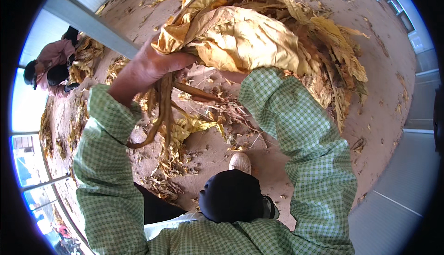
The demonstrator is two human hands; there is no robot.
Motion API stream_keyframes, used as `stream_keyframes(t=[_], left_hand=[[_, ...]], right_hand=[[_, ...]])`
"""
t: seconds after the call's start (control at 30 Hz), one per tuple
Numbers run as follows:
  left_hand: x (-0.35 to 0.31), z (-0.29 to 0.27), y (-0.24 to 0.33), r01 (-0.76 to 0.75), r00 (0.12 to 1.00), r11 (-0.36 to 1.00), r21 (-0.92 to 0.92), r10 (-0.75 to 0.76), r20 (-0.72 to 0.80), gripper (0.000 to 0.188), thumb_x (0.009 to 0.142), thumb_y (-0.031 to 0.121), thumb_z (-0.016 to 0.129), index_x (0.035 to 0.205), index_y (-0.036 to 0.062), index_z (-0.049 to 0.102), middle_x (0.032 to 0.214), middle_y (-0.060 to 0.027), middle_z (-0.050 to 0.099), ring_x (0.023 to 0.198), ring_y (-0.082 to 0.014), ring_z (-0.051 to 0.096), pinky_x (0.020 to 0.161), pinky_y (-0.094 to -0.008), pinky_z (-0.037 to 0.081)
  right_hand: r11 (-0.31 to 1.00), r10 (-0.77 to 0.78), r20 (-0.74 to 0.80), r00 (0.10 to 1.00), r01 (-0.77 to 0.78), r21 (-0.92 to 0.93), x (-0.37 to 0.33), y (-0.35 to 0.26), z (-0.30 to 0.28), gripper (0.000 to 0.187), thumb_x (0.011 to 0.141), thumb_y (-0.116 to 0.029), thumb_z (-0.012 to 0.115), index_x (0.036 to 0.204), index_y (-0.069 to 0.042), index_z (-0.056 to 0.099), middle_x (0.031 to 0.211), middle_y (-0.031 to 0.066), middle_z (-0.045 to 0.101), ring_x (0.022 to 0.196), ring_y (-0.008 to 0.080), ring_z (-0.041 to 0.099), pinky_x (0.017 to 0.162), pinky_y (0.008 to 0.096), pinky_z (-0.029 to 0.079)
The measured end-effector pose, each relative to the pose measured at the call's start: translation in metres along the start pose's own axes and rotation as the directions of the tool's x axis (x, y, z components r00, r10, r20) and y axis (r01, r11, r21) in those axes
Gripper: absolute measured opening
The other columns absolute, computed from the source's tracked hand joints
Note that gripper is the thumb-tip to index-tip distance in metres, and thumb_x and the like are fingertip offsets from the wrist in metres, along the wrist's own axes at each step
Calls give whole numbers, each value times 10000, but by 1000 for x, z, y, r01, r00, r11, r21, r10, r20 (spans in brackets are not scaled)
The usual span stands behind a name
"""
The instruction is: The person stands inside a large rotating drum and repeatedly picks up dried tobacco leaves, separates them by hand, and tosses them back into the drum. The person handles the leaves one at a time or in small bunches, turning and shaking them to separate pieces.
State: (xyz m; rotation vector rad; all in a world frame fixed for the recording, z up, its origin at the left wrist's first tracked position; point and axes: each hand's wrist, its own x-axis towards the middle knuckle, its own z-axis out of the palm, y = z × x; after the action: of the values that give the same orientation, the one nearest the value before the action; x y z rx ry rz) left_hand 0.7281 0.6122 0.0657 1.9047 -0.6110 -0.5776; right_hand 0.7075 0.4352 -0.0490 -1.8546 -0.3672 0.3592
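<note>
A big bundle of dried tobacco leaves [249, 42], yellow and brown with crinkled blades, is held out in front of me. My left hand [155, 65] is closed round its stem end, thumb across the front. Below that hand dangle several long brown stems [164, 107]. Only a sliver of my right hand [234, 76] shows beneath the leaves, beside the green checked cuff; its fingers are hidden. Loose leaf blades spread to the right, past my right forearm. Under my arms, a yellow leaf piece [196, 126] lies among scraps on the ground.
A co-worker [53, 67] in a pink top and dark cap crouches at the far left beside a leaf pile [88, 54]. A grey metal post [92, 24] slants in at upper left. Pale wall panels [393, 190] stand on the right. Dry leaf litter covers parts of the earth floor [384, 93].
</note>
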Motion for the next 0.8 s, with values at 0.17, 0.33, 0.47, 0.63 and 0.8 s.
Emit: stream_keyframes(t=[0.17, 0.33, 0.47, 0.63, 0.8], left_hand=[[65, -13, 12, -528, 786, 517, 674, 599, 157, 421, 755, 149, 698, 1141, 65, 552, 1087, -146, 568, 996, -238, 581, 829, -351, 497], [145, -39, 93, -650, 685, 349, 675, 653, 322, 453, 797, 260, 605, 1200, 97, 479, 1123, -104, 548, 1016, -226, 548, 907, -375, 429], [200, 57, 163, -573, 812, 746, 340, 461, 357, 546, 866, 453, 479, 1262, 79, 443, 1183, -137, 542, 1010, -243, 560, 980, -356, 358], [303, 128, 137, -586, 623, 221, 780, 738, 260, 373, 878, 309, 463, 1216, 150, 471, 1074, -95, 566, 963, -241, 561, 948, -427, 354], [372, 177, 103, -577, 329, -283, 766, 778, 535, 390, 806, 168, 460, 1188, 245, 455, 1008, -56, 512, 957, -223, 537, 874, -442, 367]], right_hand=[[946, -3, -177, 984, -55, -320, -29, -21, -96, 183, 864, -85, 502, 1024, -47, 582, 848, 96, 615, 779, 207, 596, 681, 325, 471], [791, -90, -380, 921, -166, -589, -99, -49, -198, 156, 858, -91, 512, 988, -40, 584, 799, 99, 607, 730, 199, 596, 629, 318, 474], [606, -43, -522, 852, -393, -692, -159, -6, -243, 138, 854, -96, 520, 959, -35, 586, 761, 101, 600, 692, 192, 596, 587, 313, 476], [417, -43, -582, 812, -515, -749, -174, 61, -249, 119, 849, -101, 530, 923, -29, 588, 712, 104, 592, 644, 184, 596, 534, 305, 479], [271, -233, -524, 820, -462, -844, -193, 88, -225, 107, 843, -107, 541, 888, -23, 590, 664, 107, 584, 596, 176, 595, 482, 298, 482]])
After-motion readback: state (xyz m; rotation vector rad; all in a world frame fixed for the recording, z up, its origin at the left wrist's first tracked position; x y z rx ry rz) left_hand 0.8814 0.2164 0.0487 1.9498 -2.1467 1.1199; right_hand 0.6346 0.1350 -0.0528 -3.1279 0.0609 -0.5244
